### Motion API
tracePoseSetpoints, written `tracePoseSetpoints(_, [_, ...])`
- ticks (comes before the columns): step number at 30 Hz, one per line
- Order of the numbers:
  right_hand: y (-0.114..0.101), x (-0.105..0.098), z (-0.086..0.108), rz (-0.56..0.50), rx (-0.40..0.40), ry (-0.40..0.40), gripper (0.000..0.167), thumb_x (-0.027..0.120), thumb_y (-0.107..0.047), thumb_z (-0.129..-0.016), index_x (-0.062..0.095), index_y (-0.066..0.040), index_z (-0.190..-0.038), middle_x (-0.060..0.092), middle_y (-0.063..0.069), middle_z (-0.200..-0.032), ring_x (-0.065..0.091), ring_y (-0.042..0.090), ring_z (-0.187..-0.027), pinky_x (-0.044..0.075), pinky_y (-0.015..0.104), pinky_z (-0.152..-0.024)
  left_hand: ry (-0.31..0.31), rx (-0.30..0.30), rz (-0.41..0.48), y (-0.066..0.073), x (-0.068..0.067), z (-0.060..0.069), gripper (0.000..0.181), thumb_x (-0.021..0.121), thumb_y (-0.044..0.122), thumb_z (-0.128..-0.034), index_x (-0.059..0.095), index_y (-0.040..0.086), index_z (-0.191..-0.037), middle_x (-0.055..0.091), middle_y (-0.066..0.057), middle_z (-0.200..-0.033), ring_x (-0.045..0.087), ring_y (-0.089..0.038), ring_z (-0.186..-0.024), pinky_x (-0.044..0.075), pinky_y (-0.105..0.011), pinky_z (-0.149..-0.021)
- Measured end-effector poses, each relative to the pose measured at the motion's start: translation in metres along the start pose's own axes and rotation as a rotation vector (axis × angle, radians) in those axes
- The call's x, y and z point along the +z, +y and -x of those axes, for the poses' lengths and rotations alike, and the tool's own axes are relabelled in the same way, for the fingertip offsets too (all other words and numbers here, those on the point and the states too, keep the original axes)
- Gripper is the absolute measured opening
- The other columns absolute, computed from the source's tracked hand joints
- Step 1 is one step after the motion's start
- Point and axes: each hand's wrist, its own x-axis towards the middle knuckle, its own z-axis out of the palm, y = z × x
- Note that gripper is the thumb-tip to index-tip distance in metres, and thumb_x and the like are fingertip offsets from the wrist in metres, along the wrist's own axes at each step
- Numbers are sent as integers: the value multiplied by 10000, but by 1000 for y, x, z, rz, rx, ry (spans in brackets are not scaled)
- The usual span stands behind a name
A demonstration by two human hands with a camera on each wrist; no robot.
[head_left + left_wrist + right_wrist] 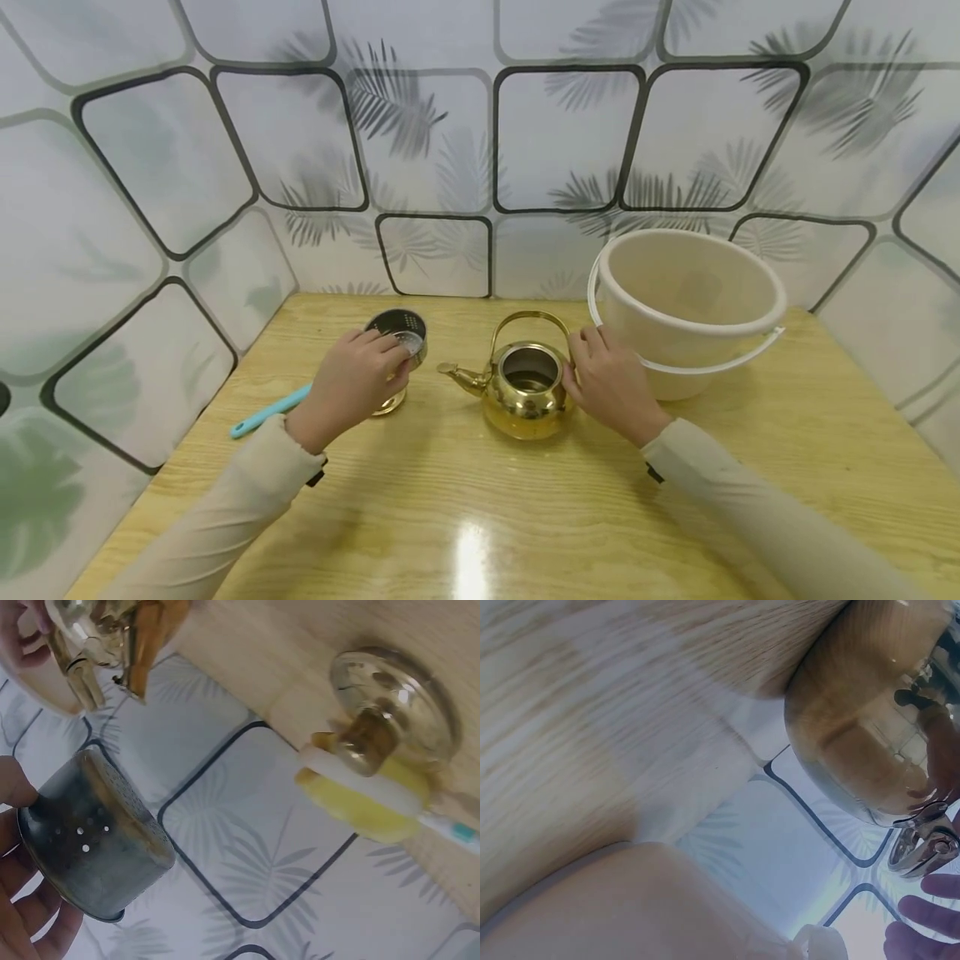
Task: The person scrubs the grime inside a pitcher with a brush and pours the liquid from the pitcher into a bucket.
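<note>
My left hand (363,375) grips a round metal tea strainer (97,832) by its rim, fingers curled along its edge. The strainer, with small holes in its wall and base, is held tilted above the table. To its right a shiny gold teapot (525,417) stands uncovered, spout to the left and handle raised. My right hand (611,383) holds the teapot at its right side, by the lower end of the handle; the right wrist view shows only some fingertips (930,922) near the handle hinge. Below the left hand lies the gold lid (397,697), knob showing.
A sponge brush with a yellow head (375,799) and a turquoise handle (270,411) lies at the left, beside the lid. A large cream bucket (675,350) with a white handle stands behind my right hand. Patterned walls close off the wooden table (420,517) at the back and sides.
</note>
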Motion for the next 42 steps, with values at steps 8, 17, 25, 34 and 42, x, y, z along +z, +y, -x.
tracePoseSetpoints(8, [3, -3, 0, -5, -33, 9, 262, 643, -190, -734, 553, 3, -887, 570, 152, -849, 531, 286, -738, 470, 364, -600, -78, 3, 11, 1, 10, 12, 66, 748, 127, -734, 708, 128, -681, 633, 20, -615, 519, -152, -535, 355, -249, -498])
tracePoseSetpoints(17, [4, -3, 2, -15, -16, -22, 254, 619, -198, -759, 557, -3, -910, 561, 146, -848, 529, 289, -738, 461, 369, -604, -263, 50, 32, 6, 26, 14, 271, 729, 143, -764, 565, 173, -551, 517, 67, -560, 415, -105, -520, 260, -222, -506])
tracePoseSetpoints(25, [4, -2, 2, -1, -10, -40, 252, 603, -206, -773, 558, -4, -916, 561, 142, -841, 529, 282, -725, 447, 359, -570, -360, 138, 20, 3, 47, 9, 273, 703, 145, -774, 566, 183, -541, 542, 70, -576, 498, -96, -559, 360, -227, -528])
tracePoseSetpoints(34, [2, -2, 0, 7, -17, -42, 266, 626, -212, -762, 549, -8, -914, 560, 137, -824, 527, 274, -710, 442, 355, -576, -408, 146, 137, 3, 62, 10, 424, 619, -20, -748, 332, 178, -507, 365, 70, -532, 252, -64, -550, 240, -176, -531])
tracePoseSetpoints(42, [2, -3, 0, -11, -11, -47, 265, 611, -211, -773, 548, -7, -930, 562, 139, -836, 529, 275, -716, 447, 357, -579, -439, 122, 141, 7, 68, 14, 461, 594, -52, -728, 250, 183, -530, 293, 72, -539, 226, -64, -563, 197, -165, -527])
